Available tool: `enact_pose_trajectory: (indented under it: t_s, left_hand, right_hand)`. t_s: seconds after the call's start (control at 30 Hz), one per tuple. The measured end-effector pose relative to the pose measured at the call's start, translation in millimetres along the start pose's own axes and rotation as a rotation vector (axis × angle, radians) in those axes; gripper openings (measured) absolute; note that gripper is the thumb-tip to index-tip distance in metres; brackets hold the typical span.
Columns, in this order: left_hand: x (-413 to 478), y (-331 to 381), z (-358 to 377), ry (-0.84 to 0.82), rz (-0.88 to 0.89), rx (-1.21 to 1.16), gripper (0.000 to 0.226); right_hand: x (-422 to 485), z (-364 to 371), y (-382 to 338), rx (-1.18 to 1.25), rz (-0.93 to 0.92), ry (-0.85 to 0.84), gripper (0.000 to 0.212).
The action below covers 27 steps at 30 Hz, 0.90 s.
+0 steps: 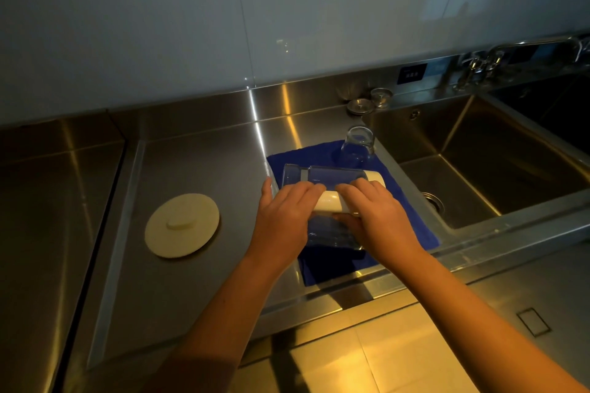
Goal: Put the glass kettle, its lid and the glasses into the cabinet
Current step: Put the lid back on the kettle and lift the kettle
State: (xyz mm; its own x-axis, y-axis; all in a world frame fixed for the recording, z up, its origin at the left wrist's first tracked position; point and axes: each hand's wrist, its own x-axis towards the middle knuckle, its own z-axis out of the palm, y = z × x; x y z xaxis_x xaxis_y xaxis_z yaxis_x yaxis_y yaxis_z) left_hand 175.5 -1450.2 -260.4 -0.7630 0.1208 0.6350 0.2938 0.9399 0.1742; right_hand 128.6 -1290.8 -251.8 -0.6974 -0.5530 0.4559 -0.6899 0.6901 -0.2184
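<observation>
The glass kettle [332,176] lies on its side on a blue cloth [412,220], its white base to the right and its white handle [329,202] facing me. My right hand [378,217] grips the handle, thumb underneath. My left hand [284,217] rests on the handle and the glass body, thumb spread out. A clear glass [357,145] stands upside down at the cloth's far end. Another glass [335,234] lies on the cloth under my hands, partly hidden. The round white lid [182,225] lies flat on the steel counter to the left. No cabinet is in view.
A steel sink [479,175] with a drain opens just right of the cloth, a tap [488,64] behind it. Two metal sink plugs [370,100] sit by the back wall. The steel counter [198,163] stretches left; its front edge is close below the cloth.
</observation>
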Motion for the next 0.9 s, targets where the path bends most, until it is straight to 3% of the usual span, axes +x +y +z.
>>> enact_pose_trajectory:
  t_s: [0.07,0.27,0.33,0.43,0.53,0.7,0.9]
  left_hand:
    - [0.8,0.8,2.1,-0.015,0.016,-0.004,0.054]
    - [2.4,-2.0,4.8,0.029,0.017,0.029,0.049]
    - [3.4,-0.2,3.8,0.01,-0.027,0.027,0.044]
    - [2.6,3.7,8.7,-0.089,-0.119,-0.032,0.055]
    - [4.3,11.6,10.7,-0.183,-0.307,-0.239,0.058]
    - [12.0,24.2,10.0,-0.147,-0.58,-0.585,0.065]
    - [20.6,27.8,7.2,-0.207,-0.724,-0.759,0.063]
  right_hand:
    - [6.7,-0.2,-7.2,-0.046,0.015,-0.059,0.064]
    - [18.1,-2.0,-14.7,-0.087,0.161,-0.299,0.056]
    - [18.6,-3.6,-13.1,-0.066,0.223,-0.288,0.055]
    - [16.7,-11.6,-8.7,-0.01,0.308,-0.269,0.052]
    - [11.8,-21.7,-3.2,0.07,0.367,-0.225,0.048]
    - [1.2,-30.2,1.5,0.238,0.405,-0.08,0.04]
    - [-3.6,-29.0,6.3,0.319,0.402,0.019,0.038]
